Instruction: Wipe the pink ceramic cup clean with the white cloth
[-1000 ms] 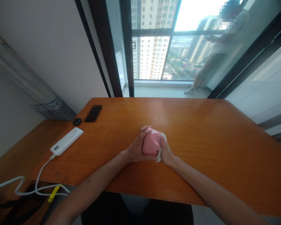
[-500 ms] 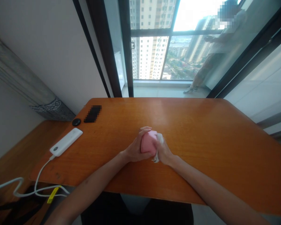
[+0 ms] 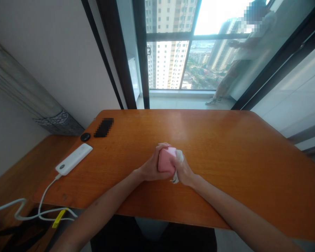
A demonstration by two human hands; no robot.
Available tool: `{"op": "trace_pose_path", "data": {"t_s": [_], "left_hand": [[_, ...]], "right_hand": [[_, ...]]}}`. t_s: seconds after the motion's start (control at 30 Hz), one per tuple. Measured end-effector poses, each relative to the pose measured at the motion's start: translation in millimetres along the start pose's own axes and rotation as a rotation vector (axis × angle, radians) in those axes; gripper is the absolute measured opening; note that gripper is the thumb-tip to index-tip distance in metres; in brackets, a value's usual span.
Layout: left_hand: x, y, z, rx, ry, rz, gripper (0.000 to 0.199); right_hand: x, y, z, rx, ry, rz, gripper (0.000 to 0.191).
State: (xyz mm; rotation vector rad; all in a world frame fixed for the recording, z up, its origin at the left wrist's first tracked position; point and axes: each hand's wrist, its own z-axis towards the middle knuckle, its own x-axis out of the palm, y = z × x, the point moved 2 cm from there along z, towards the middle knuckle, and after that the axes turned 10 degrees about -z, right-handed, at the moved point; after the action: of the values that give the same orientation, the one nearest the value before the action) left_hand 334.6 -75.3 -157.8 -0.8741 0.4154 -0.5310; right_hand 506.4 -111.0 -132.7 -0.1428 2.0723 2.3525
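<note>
Gripping from both sides, with left hand (image 3: 152,168) curled around the far and near sides of the pink boxy item (image 3: 167,160), and right hand (image 3: 184,170) closed on its right side, thumb laid across. Pinned between right hand and pink boxy item, a white cloth (image 3: 179,156), crumpled, with a loose end hanging below. Forearms slanting inward from the lower corners to meet over the near middle of the bench (image 3: 225,150), wrists nearly straight. Hidden under palms and fingers: much of the pink boxy item, most right fingers and part of the white cloth. Hard to make out whether resting on the bench or held just above it. Visible pink face tipped up toward the camera, running roughly away from the wearer; true long axis not possible to tell, with ends covered. At the left of the bench, a white power bank (image 3: 74,159) lying diagonally, cable attached, near a black disc (image 3: 85,137) and a pixelated dark item (image 3: 103,127).
</note>
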Motion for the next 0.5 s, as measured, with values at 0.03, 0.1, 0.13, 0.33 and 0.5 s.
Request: {"op": "trace_pose_path", "data": {"t_s": [0.03, 0.1, 0.13, 0.33, 0.5], "left_hand": [[1.6, 1.4, -1.5, -0.073, 0.003, -0.079, 0.098], [2.7, 4.5, -3.0, -0.176, -0.005, -0.166, 0.102], [2.0, 5.5, -2.8, -0.182, -0.01, -0.153, 0.11], [-4.8, 6.3, 1.6, 0.119, 0.051, 0.141, 0.144], [0.8, 13.4, -3.2, -0.099, 0.016, -0.185, 0.129]], "right_hand": [[-1.5, 1.7, -1.0, -0.042, 0.018, -0.075, 0.058], [-1.7, 6.0, -0.6, -0.028, 0.034, -0.097, 0.054], [-0.9, 8.1, 0.8, 0.02, 0.015, -0.038, 0.051], [5.5, 8.5, 6.9, 0.276, -0.05, 0.363, 0.055], [-4.1, 13.6, -1.5, -0.02, -0.003, 0.003, 0.053]]}}
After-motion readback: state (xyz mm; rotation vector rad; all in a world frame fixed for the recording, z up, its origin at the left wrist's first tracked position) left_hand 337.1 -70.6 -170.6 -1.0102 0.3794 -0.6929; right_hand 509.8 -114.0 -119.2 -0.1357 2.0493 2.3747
